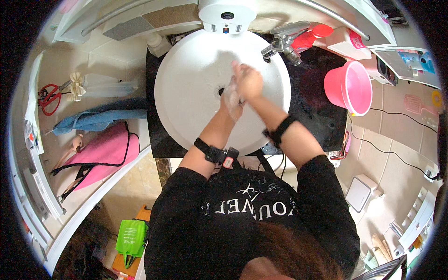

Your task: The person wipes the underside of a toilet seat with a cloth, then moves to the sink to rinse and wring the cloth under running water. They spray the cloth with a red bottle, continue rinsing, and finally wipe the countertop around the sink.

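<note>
Over the white round washbasin [189, 105], my left hand [233, 96] and my right hand [250, 82] are pressed together, blurred and coated with what looks like soapy lather. My right hand lies over the left one, its fingers curled around it. No separate object can be made out between them. The dark drain hole [221, 91] shows just left of the hands. A chrome faucet [276, 51] stands at the basin's upper right rim. Black straps with small devices are around both forearms.
A pink plastic bucket [346, 87] stands on the black countertop [311, 101] to the right. Behind the faucet is a red bottle [308, 37]. A white dispenser-like device [227, 15] is above the basin. Blue cloth [101, 117] and pink cloth [105, 150] hang at the left.
</note>
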Demonstrator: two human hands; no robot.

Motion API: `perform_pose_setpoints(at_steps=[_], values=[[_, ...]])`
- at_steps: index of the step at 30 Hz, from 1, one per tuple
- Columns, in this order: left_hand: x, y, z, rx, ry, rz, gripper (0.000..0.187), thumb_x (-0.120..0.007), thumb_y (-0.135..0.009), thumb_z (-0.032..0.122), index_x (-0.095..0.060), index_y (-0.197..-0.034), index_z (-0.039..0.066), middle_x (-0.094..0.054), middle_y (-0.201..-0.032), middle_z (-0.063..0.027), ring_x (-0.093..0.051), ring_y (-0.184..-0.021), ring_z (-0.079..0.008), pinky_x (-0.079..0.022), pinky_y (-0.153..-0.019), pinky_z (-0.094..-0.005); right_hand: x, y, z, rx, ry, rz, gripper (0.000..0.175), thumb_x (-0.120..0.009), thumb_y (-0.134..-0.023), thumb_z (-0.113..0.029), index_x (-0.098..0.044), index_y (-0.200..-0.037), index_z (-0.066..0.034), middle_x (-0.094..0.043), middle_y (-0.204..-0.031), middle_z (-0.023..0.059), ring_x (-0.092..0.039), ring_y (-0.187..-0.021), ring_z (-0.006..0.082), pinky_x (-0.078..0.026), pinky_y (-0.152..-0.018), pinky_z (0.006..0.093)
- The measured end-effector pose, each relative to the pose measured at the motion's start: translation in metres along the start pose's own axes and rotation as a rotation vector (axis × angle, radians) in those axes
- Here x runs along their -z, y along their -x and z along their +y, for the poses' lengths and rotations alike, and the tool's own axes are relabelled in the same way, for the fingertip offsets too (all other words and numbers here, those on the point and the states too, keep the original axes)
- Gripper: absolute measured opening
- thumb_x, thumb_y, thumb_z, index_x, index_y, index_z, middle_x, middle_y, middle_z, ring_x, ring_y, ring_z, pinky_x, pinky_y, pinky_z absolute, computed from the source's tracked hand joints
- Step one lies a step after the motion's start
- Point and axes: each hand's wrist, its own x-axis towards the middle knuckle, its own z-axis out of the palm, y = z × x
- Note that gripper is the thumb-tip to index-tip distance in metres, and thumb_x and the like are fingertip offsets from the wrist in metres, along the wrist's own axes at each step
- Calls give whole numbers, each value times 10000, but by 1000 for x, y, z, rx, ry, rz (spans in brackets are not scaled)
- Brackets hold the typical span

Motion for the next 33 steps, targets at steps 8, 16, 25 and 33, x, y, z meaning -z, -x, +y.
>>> perform_pose_setpoints(at_steps=[8, 16, 25, 33], values=[[-2, -2, 16, 51, 45, -20, 313, -362, -923, 326, -496, -1049, 73, -528, -985, -54, -524, -879, -167, -451, -740, -295, -5, 7, -3, 15, 71, -146, 483, -498, -846, -424, -652, -812, 33, -556, -560, 222, -582, -530, 321, -473, -588, 388], [3, 1, 9, 135, 74, -63, 378, -359, -911, 355, -482, -1097, 49, -522, -1095, -92, -522, -959, -196, -445, -796, -313, -8, 0, 3, -40, 219, -424, 349, -553, -795, -345, -577, -902, -14, -540, -914, 216, -532, -843, 355, -433, -751, 425], [4, 1, 7, 142, 67, -11, 540, -258, -945, 433, -349, -1270, 11, -427, -1262, -143, -443, -1136, -190, -415, -884, -307, 6, 13, -17, 280, 135, 48, 386, -529, -830, -353, -660, -737, -2, -600, -653, 227, -606, -617, 351, -484, -624, 396], [5, 14, 10, 30, 59, -4, 316, -424, -924, 350, -486, -1049, 67, -553, -983, -42, -549, -897, -174, -468, -743, -285, -10, -36, 38, 190, -316, 19, 261, -527, -871, -243, -558, -956, 1, -611, -785, 162, -605, -744, 241, -467, -676, 326]])
